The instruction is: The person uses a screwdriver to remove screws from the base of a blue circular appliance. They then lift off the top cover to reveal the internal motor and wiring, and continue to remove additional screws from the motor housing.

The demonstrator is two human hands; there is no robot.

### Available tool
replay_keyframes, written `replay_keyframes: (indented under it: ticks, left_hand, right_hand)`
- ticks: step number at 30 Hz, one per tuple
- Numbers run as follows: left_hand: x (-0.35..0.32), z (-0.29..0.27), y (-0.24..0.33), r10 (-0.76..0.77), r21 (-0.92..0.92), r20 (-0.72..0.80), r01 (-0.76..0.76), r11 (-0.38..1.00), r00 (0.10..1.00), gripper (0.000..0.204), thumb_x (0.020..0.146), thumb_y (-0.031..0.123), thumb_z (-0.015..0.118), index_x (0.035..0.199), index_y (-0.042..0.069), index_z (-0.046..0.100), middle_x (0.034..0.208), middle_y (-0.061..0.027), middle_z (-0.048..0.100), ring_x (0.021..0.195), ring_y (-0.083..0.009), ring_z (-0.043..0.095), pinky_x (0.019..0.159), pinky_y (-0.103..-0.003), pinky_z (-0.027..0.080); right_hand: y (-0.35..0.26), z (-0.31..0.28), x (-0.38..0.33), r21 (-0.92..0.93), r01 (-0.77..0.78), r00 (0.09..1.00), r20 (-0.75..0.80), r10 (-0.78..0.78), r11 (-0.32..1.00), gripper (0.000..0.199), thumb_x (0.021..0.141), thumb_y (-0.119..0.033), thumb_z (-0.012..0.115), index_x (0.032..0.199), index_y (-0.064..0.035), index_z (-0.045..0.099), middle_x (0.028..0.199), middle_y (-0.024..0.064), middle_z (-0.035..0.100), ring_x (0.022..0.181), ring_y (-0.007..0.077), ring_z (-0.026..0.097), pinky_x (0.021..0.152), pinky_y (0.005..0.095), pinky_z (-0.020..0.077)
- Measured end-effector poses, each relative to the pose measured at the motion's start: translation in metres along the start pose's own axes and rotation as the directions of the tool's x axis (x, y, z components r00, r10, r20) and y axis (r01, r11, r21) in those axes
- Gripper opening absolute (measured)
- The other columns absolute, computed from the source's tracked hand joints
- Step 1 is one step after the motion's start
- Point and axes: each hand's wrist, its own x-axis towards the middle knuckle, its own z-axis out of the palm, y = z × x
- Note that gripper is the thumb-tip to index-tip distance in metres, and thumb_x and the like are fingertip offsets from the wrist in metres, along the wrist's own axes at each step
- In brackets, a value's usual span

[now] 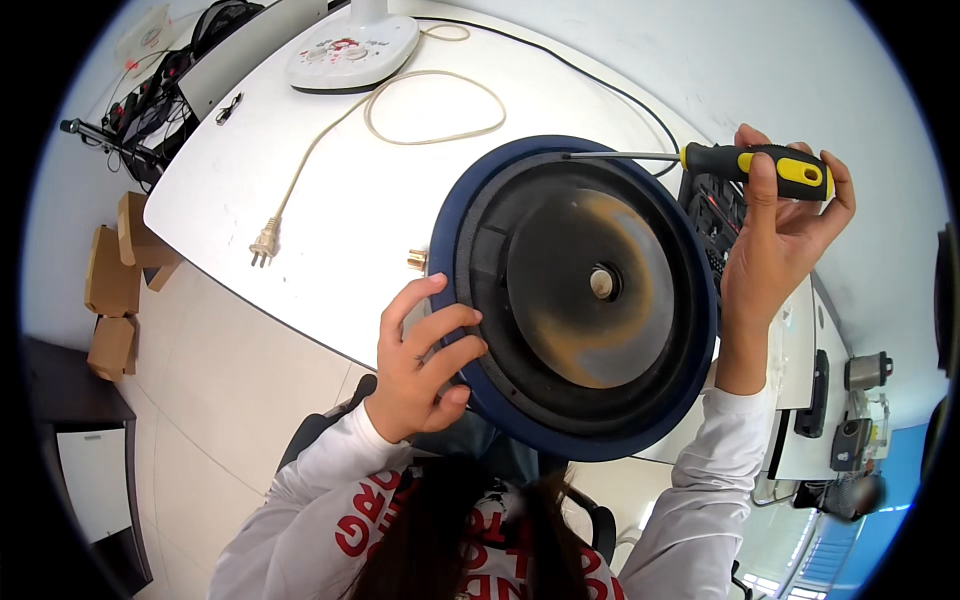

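A round heating base (510, 400) with a blue rim, a black inner ring and a scorched grey metal disc (590, 340) sits in front of me at the table's near edge. A pale round stud shows at the disc's centre. My left hand (420, 350) curls its fingertips over the left rim of the base. Raised at the right, my right hand (785, 235) grips the black and yellow handle of a screwdriver (720, 160). Its shaft points left, with the tip over the black ring near the far rim; I cannot tell whether it touches.
A beige power cord with a plug (266, 243) trails over the white table (350, 270). A white appliance stand (355, 50) is at the back, near a black cable. Cardboard boxes (113, 275) stand beyond the left edge. A black tool case (712, 205) lies behind my right hand.
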Motion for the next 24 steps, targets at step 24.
replay_keyframes:
  ticks: [24]
  left_hand:
    - [0.000, -0.003, -0.002, 0.036, -0.005, 0.010, -0.036, 0.999, 0.999, 0.032, 0.092, 0.037, 0.043, 0.100, 0.012, 0.061, 0.117, -0.0083, 0.057, 0.121, -0.0377, 0.044, 0.093, -0.048, 0.040]
  right_hand:
    - [-0.013, 0.019, 0.022, -0.213, -0.073, 0.993, 0.070, 0.090, 0.974, 0.056, 0.082, -0.007, 0.069, 0.128, -0.0078, 0.038, 0.113, 0.0237, 0.056, 0.096, 0.0351, 0.065, 0.087, 0.0358, 0.0541]
